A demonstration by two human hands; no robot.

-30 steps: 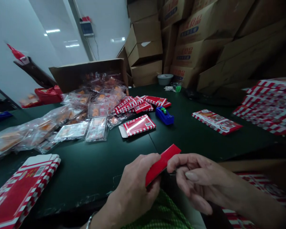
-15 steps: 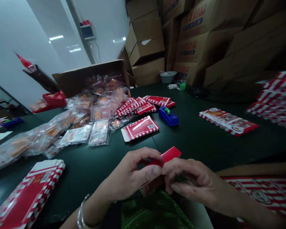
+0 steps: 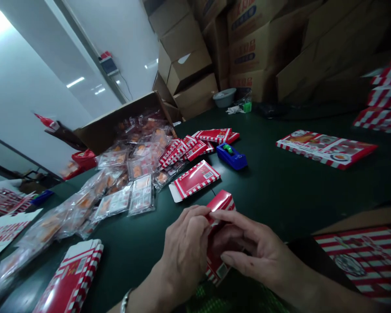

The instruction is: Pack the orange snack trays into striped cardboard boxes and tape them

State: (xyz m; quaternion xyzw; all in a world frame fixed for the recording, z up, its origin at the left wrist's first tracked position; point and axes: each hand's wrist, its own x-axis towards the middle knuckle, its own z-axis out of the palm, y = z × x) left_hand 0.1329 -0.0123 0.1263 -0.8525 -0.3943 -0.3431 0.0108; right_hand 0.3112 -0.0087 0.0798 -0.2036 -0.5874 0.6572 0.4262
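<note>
A small red-and-white striped carton [image 3: 221, 201] is held between my two hands, close to the near edge of the table. My left hand [image 3: 184, 245] wraps its left side with the fingers bent over the top. On the other side my right hand [image 3: 259, 245] grips it between thumb and fingers, hiding much of the carton. Just beyond lies another red carton [image 3: 197, 179] with its white end flap open. A blue tape dispenser [image 3: 232, 157] stands to the right of that one. Flat, stacked cartons [image 3: 68, 276] lie at the near left.
Clear-wrapped food packets [image 3: 141, 193] spill from a tipped cardboard box [image 3: 117, 117] at the left. Several red cartons [image 3: 195, 145] lie beside them. One printed carton [image 3: 326, 150] lies at the right, near stacked striped boxes [image 3: 384, 100]. Large brown boxes [image 3: 189, 56] rise behind.
The carton in my hands has turned, and its striped side now shows. My left hand has closed around it from the left. The view has tilted.
</note>
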